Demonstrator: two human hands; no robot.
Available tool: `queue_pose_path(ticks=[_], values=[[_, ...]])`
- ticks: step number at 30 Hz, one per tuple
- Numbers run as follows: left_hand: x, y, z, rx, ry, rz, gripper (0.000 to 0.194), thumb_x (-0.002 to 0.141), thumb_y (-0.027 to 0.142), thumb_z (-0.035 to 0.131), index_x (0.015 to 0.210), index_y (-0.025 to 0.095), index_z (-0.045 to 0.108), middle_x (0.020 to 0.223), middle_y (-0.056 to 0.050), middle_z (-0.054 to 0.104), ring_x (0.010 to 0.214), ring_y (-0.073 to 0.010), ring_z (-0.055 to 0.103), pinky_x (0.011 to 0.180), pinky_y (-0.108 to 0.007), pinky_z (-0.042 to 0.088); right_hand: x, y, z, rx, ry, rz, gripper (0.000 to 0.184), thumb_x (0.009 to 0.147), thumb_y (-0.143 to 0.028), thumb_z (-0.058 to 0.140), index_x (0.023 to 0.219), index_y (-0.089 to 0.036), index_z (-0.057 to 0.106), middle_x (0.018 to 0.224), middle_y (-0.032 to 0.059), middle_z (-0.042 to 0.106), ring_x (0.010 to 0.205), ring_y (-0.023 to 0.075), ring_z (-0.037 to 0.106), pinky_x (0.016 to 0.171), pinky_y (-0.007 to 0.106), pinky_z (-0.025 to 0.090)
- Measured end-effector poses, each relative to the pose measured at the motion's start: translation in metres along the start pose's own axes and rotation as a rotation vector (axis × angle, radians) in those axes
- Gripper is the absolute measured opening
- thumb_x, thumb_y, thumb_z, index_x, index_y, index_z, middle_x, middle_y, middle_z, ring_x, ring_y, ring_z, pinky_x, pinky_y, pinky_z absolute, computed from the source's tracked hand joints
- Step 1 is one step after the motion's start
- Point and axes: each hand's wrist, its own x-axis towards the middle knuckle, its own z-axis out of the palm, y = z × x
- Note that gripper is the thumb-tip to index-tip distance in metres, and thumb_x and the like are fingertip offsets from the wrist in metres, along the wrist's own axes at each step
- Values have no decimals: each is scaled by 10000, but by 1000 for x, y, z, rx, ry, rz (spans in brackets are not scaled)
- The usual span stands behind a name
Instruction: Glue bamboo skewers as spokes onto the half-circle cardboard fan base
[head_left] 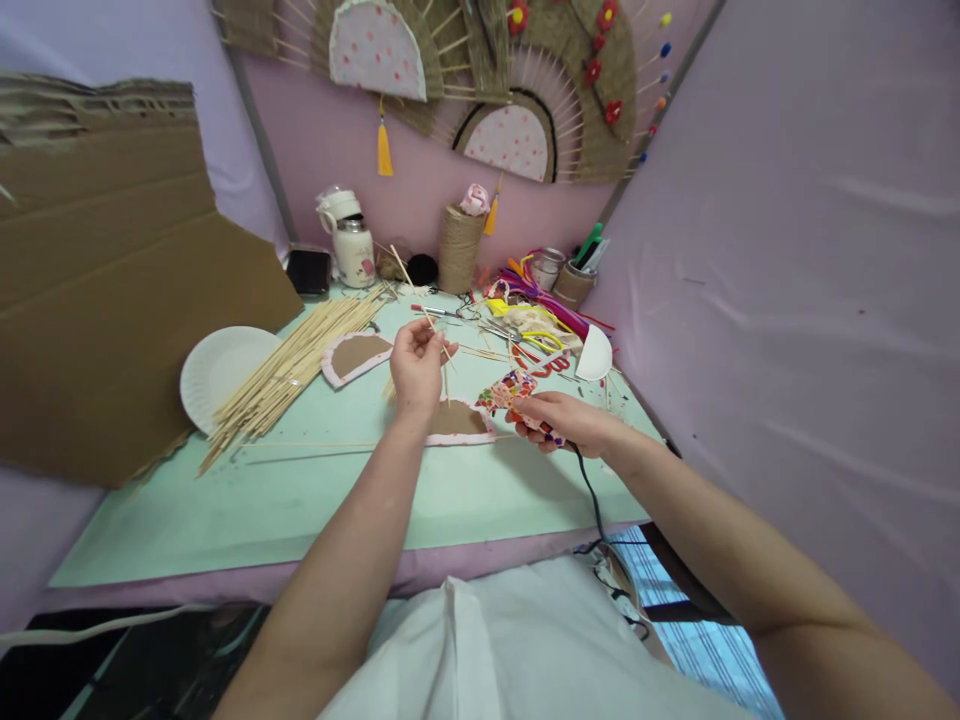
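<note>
Pinched in the fingers of my left hand (418, 365) is a thin wooden stick (429, 320). Below that hand a cardboard half-circle with a pink-and-white fabric rim (461, 422) lies on the table, partly hidden by my wrist. My right hand (566, 420) is wrapped round a flower-patterned hot glue gun (510, 390), its cord running down over the table's front edge. The gun's nozzle points left, close to the half-circle's right end. A second fabric-edged cardboard half-circle (356, 358) rests to the left of my left hand.
A bundle of wooden sticks (300, 355) overlaps a white paper plate (225, 370) at left, beside a large cardboard sheet (112, 270). A bottle (351, 240), a twine spool (460, 248) and a pen cup (576, 284) stand behind. Pipe cleaners (551, 300) lie at right.
</note>
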Motion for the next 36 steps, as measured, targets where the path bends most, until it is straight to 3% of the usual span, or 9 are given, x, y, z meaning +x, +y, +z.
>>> queue_pose_path(ticks=[6, 11, 20, 26, 30, 36], values=[[4, -4, -2, 27, 23, -64, 175, 738, 189, 649, 895, 186, 573, 744, 42, 562, 666, -77, 571, 667, -224, 557, -2, -7, 6, -16, 30, 9, 531, 663, -637, 772, 747, -140, 606, 636, -12, 512, 516, 56, 366, 408, 178, 250], [7, -5, -4, 80, 38, -31, 150, 743, 159, 625, 883, 176, 574, 713, 48, 572, 597, -63, 551, 599, -177, 484, -1, -10, 8, -73, 33, 22, 527, 669, -636, 771, 733, -136, 615, 610, -8, 507, 505, 57, 359, 406, 188, 237], [9, -9, -8, 100, 57, 42, 148, 766, 170, 625, 907, 184, 582, 762, 28, 589, 662, -85, 582, 629, -192, 491, 6, -3, 5, -135, 23, 1, 522, 710, -637, 724, 615, -171, 508, 628, 18, 559, 486, 57, 371, 405, 198, 247], [19, -6, -17, 102, 217, 179, 148, 831, 210, 596, 968, 201, 542, 905, -7, 612, 736, -78, 606, 685, -186, 513, 10, 1, 4, -145, 21, -27, 525, 726, -644, 707, 604, -173, 508, 622, 28, 565, 481, 60, 366, 403, 208, 255], [23, -5, -21, 85, 261, 173, 138, 827, 191, 582, 954, 205, 529, 894, 1, 592, 724, -77, 599, 664, -181, 510, 14, 3, 1, -168, 27, -22, 547, 692, -692, 715, 664, -165, 568, 647, 36, 583, 488, 70, 397, 400, 214, 257], [24, -10, -21, 104, 249, 160, 167, 830, 238, 614, 967, 206, 522, 910, -9, 593, 731, -81, 596, 667, -185, 512, 15, 5, 0, -222, 27, -31, 583, 696, -738, 676, 645, -176, 534, 632, 26, 562, 480, 75, 405, 405, 224, 275]])
